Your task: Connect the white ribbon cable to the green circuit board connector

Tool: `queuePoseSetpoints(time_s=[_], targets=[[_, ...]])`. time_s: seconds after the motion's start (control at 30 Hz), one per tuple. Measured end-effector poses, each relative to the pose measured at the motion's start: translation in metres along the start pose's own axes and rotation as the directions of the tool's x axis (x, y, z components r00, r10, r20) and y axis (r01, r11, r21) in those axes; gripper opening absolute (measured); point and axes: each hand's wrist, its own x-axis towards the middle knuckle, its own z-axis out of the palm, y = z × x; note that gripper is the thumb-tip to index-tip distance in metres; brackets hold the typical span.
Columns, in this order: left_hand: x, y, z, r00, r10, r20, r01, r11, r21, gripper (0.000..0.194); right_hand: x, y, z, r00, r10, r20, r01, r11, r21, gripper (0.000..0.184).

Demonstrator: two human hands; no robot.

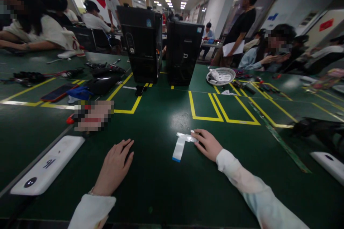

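Note:
A white flat ribbon cable (179, 147) with a blue end lies bent into an angle on the green table. My right hand (206, 144) has its fingertips and thumb closed at the cable's right end; the exact grip is partly hidden by the fingers. To the left of the cable, apart from it, my left hand (114, 164) rests palm down with its fingers stretched out, holding nothing.
Two black computer towers (181, 53) stand at the back middle. A white basket (220, 76) sits behind yellow tape outlines. On the left are a white device (48, 166), a blurred object (94, 116) and cables. Several people are around.

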Motion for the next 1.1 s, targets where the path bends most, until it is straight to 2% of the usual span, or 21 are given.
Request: queuePoseSetpoints(time_s=[0.13, 0.27, 0.4, 0.53, 0.8, 0.93, 1.0, 1.07, 1.1], targets=[[0.0, 0.002, -0.002, 1.0, -0.016, 0.005, 0.016, 1.0, -0.009, 0.05, 0.026, -0.043, 0.014, 0.99, -0.118, 0.074, 0.112, 0.991, 0.08, 0.039], [0.0, 0.004, -0.005, 0.999, -0.039, 0.016, 0.039, 0.999, -0.021, 0.049, 0.043, -0.074, 0.023, 0.971, -0.188, 0.147, 0.17, 0.977, 0.129, 0.047], [0.001, 0.004, -0.006, 0.998, -0.054, 0.037, 0.055, 0.998, -0.022, 0.05, 0.049, -0.095, 0.026, 0.946, -0.255, 0.199, 0.222, 0.959, 0.174, 0.052], [0.001, 0.004, -0.006, 0.998, -0.047, 0.031, 0.048, 0.999, -0.02, 0.05, 0.048, -0.106, 0.024, 0.931, -0.278, 0.236, 0.238, 0.953, 0.187, 0.055], [0.001, 0.002, -0.002, 0.999, -0.037, 0.008, 0.037, 0.999, -0.016, 0.049, 0.046, -0.109, 0.021, 0.921, -0.264, 0.287, 0.219, 0.959, 0.182, 0.055], [0.0, 0.001, -0.002, 0.999, -0.042, 0.02, 0.043, 0.999, -0.026, 0.05, 0.04, -0.1, 0.024, 0.935, -0.239, 0.262, 0.21, 0.969, 0.133, 0.064], [0.0, 0.001, -0.002, 0.998, -0.053, 0.029, 0.054, 0.998, -0.027, 0.05, 0.036, -0.083, 0.023, 0.97, -0.125, 0.209, 0.122, 0.992, 0.03, 0.066], [0.0, 0.001, -0.003, 0.998, -0.049, 0.035, 0.05, 0.998, -0.028, 0.05, 0.032, -0.054, 0.019, 0.989, 0.079, 0.123, -0.068, 0.993, -0.097, 0.062], [0.0, 0.001, -0.003, 0.998, -0.043, 0.035, 0.044, 0.999, -0.028, 0.05, 0.029, -0.036, 0.016, 0.979, 0.193, 0.073, -0.181, 0.973, -0.143, 0.06]])
